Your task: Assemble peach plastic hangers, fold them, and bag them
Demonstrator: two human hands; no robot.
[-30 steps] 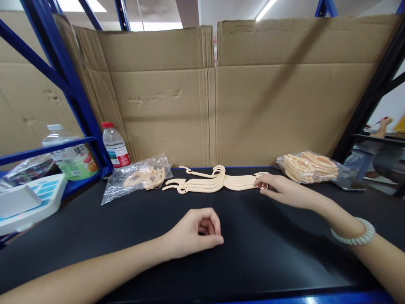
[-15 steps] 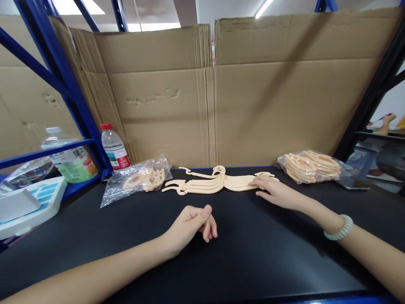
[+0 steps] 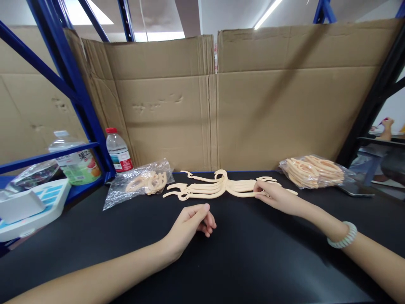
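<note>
A row of several cream plastic hangers [image 3: 209, 188] lies flat on the black tabletop [image 3: 247, 253], hooks bunched at the middle. My right hand [image 3: 275, 196] rests on their right ends, thumb and fingers pinching the lowest hanger's arm. A pale bead bracelet [image 3: 343, 236] circles that wrist. My left hand [image 3: 191, 223] hovers loosely curled just in front of the hangers, holding nothing, fingertips pointing toward them.
A clear bag with a few hangers [image 3: 139, 183] lies at the left, a fuller bag of hangers [image 3: 314, 171] at the right. Cardboard sheets [image 3: 215, 101] wall the back. A water bottle [image 3: 118, 150], a drink bottle [image 3: 77, 160], a white scale [image 3: 28, 207] and blue rack posts [image 3: 79, 93] stand left.
My left hand has uncurled from a fist and moved forward toward the hangers. My right hand has closed on the right end of the lowest hanger, which has shifted slightly out to the right.
</note>
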